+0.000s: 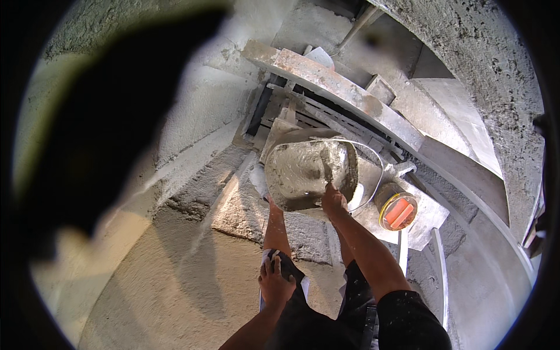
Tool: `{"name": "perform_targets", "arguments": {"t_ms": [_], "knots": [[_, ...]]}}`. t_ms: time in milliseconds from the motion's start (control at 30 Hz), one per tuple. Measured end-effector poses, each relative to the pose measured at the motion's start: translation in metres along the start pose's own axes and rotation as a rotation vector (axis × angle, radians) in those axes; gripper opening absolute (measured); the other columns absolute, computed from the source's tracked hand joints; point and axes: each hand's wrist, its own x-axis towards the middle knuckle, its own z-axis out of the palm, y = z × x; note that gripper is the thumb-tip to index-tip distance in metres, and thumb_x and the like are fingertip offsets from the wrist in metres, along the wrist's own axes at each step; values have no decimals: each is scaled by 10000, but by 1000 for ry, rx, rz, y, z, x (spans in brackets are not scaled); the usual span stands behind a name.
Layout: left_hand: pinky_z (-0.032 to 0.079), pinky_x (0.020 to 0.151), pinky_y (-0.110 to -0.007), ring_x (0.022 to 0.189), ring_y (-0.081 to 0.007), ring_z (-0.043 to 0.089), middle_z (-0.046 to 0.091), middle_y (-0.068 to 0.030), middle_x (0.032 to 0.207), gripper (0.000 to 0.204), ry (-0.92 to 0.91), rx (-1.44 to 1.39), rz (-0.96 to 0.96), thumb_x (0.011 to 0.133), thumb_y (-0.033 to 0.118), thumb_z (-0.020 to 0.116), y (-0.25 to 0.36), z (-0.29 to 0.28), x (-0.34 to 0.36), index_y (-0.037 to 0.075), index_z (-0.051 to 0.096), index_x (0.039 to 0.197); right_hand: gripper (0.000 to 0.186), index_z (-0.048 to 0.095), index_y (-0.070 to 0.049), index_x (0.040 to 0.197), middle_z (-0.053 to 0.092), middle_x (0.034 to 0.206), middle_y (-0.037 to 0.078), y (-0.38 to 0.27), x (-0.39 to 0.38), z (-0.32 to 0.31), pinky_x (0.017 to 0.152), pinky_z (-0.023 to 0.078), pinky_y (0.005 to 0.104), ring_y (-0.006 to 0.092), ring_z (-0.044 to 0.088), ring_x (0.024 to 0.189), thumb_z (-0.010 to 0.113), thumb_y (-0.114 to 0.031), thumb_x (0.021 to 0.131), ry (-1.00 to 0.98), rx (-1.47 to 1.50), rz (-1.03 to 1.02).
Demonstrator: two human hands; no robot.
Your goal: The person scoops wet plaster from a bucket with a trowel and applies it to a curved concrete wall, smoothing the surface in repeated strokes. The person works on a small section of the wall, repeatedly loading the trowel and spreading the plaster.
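Note:
My right hand is closed around the handle of a trowel, whose mortar-smeared blade reaches into a wide tub. Wet grey mortar lies inside this tub, and a pale wire handle loops out over its right side. Resting on my left knee, my left hand has its fingers spread over the dark shorts and holds nothing. The far end of the trowel is partly covered by mortar.
A small bucket with an orange block-like tool inside stands right of the tub on boards. Beyond runs a long plank across a slatted opening. Rough concrete walls surround me. A dark blurred shape covers the upper left.

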Motion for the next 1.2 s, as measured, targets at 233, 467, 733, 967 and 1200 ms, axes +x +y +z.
{"name": "perform_targets", "arguments": {"t_ms": [233,467,733,967,1200], "knots": [[413,1137,-523,1442,-375,391,369,-175,1602,846,-1,-14,-3,806,385,728,-4,-14,3,157,419,1559,176,602,-35,1048,677,787,144,46,-40,-75,585,565,476,292,719,688,554,-189,978,349,-190,-207],[412,1138,-523,1437,-367,408,398,-190,1579,818,-17,15,3,809,358,712,-10,-15,6,140,428,1544,435,512,123,1256,705,792,125,-3,54,-14,543,573,405,253,735,689,591,-170,944,196,-384,-186],[421,1130,-534,1432,-374,410,397,-194,1576,808,-12,37,14,809,358,723,-9,-20,8,135,440,1531,222,554,-24,1131,708,885,206,25,-50,2,647,571,476,366,730,768,497,-192,998,212,-58,-165],[404,1146,-527,1437,-375,403,388,-198,1580,824,-29,-6,19,822,365,717,-18,-21,10,138,414,1553,473,536,-61,1336,720,962,284,25,-33,-17,804,571,545,426,730,849,604,-335,956,-309,358,269],[406,1139,-531,1442,-387,391,373,-208,1585,824,-60,-13,13,818,351,716,-17,-8,8,132,414,1553,310,544,-28,1140,677,745,168,-28,32,34,458,544,436,267,678,548,625,-265,957,-276,642,193]]}}
